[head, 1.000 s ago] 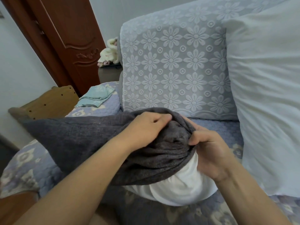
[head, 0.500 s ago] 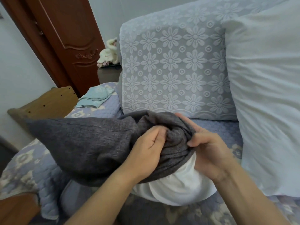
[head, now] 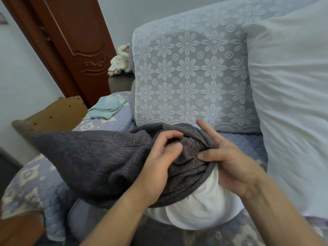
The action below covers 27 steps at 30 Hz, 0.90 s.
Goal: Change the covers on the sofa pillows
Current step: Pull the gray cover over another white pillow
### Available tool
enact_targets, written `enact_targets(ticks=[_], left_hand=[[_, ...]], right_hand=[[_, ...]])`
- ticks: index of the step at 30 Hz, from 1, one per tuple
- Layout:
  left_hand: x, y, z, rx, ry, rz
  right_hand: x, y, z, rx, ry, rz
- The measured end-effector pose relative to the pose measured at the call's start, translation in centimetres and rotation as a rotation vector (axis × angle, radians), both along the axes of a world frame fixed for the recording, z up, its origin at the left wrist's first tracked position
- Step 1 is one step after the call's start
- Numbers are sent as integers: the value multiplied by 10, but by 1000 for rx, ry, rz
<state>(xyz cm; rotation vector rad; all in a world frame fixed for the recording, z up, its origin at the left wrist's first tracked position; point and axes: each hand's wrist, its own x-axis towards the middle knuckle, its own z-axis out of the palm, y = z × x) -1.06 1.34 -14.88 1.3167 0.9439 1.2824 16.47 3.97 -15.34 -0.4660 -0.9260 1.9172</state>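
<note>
Grey woven pillow cover [head: 99, 162] sits bunched over one end of the white pillow insert [head: 200, 210], on the sofa seat with the blue-and-cream quilted throw [head: 35, 185]. The insert's near end pokes out bare; the rest is inside the cover.

Diff vs half a second ago: right hand [head: 234, 167] has loosened. Index finger now sticks out straight, away from the fabric; before, it lay curled along the cover edge. Thumb and remaining fingers [head: 213, 154] pinch the gathered rim. Left hand [head: 159, 162] has shifted slightly, fingers clenched into the bunched folds, thumb on top. Cover's position on the insert is about the same.

Counts: two hands, one grey cover, one partly covered insert, one bare white pillow [head: 292, 103] leaning upright on the right, one pale blue back cushion with embossed flower pattern [head: 188, 80] behind, one folded light teal cloth [head: 106, 107] on the seat far left.

Reddish-brown wooden door [head: 79, 43] stands behind.
</note>
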Motion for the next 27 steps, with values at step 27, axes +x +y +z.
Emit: enact_targets(ticks=[27], left_hand=[[23, -9, -13, 369, 406, 463]], right_hand=[[-13, -13, 6, 64, 6, -140]])
